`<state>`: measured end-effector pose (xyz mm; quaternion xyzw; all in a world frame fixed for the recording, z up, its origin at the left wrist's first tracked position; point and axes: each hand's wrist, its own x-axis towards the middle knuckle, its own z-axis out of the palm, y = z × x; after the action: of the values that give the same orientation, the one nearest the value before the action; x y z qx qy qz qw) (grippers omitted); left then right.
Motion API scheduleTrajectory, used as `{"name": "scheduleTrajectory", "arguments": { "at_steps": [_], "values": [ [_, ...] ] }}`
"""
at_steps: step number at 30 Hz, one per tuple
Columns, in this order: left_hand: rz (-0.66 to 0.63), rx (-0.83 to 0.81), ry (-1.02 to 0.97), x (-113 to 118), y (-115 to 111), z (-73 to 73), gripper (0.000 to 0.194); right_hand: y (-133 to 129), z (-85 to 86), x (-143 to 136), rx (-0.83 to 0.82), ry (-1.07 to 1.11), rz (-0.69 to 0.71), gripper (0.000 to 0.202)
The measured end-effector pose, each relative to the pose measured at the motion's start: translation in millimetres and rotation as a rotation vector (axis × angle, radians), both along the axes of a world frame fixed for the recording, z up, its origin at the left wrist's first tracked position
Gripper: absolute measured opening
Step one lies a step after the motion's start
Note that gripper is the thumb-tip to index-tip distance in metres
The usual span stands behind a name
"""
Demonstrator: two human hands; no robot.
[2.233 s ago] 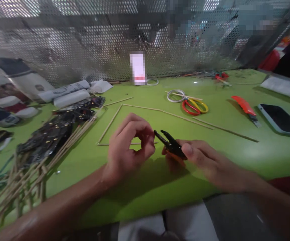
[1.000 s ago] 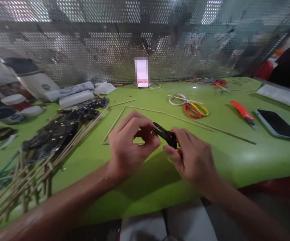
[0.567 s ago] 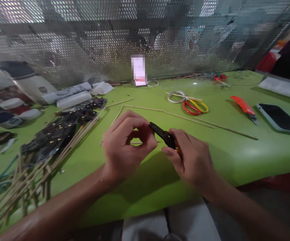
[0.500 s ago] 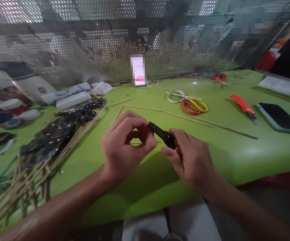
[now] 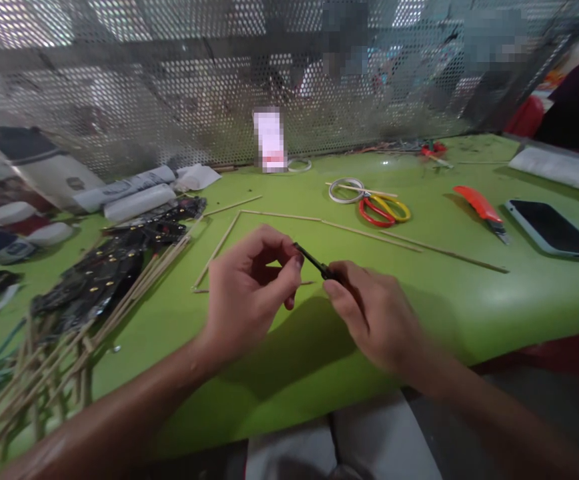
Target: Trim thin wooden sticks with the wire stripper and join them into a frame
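Note:
Above the green table, my left hand [image 5: 247, 293] is closed, its thumb and fingertips meeting at the tip of a pair of pliers. Whatever is pinched there is too small to make out. My right hand [image 5: 379, 313] wraps the handles of the black-jawed pliers [image 5: 312, 261], whose narrow edge faces me and whose tip points up and left at my left fingertips. Behind and partly hidden by my left hand lie thin sticks [image 5: 279, 216] laid out as an angular outline. Another thin stick [image 5: 449, 255] rests to the right of them.
A bundle of sticks [image 5: 119, 313] and black plastic sheeting [image 5: 104, 273] lie at left. Red-and-yellow-handled scissors [image 5: 384, 212] and a silvery ring [image 5: 347, 191] sit centre-right. Farther right are an orange cutter [image 5: 477, 203] and a phone [image 5: 554, 229]. A lit screen [image 5: 269, 140] leans against perforated metal [image 5: 169, 80].
My right hand has rolled the pliers, so the jaws show edge-on instead of flat. My left thumb and fingers have shifted their pinch at the tip. The view has moved slightly.

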<state>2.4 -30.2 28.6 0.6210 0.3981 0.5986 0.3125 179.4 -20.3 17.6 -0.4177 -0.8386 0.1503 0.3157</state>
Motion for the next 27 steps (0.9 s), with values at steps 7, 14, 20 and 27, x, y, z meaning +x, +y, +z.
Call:
{"name": "scheduleTrajectory", "arguments": {
  "at_steps": [7, 14, 20, 27],
  "values": [
    [-0.149, 0.042, 0.703, -28, 23, -2.7, 0.008, 12, 7.8, 18, -0.163, 0.084, 0.067, 0.041],
    [-0.222, -0.002, 1.071, -39, 41, -27.8, 0.016, 19, 4.4, 35, -0.01, -0.07, -0.051, 0.038],
    [-0.023, -0.036, 0.845, -31, 27, -14.4, 0.004, 26, 13.7, 28, 0.0, -0.045, 0.004, 0.035],
    [0.048, 0.156, 0.523, -29, 11, 13.0, 0.017, 32, 32.0, 14, 0.086, 0.063, 0.152, 0.029]
  ]
}}
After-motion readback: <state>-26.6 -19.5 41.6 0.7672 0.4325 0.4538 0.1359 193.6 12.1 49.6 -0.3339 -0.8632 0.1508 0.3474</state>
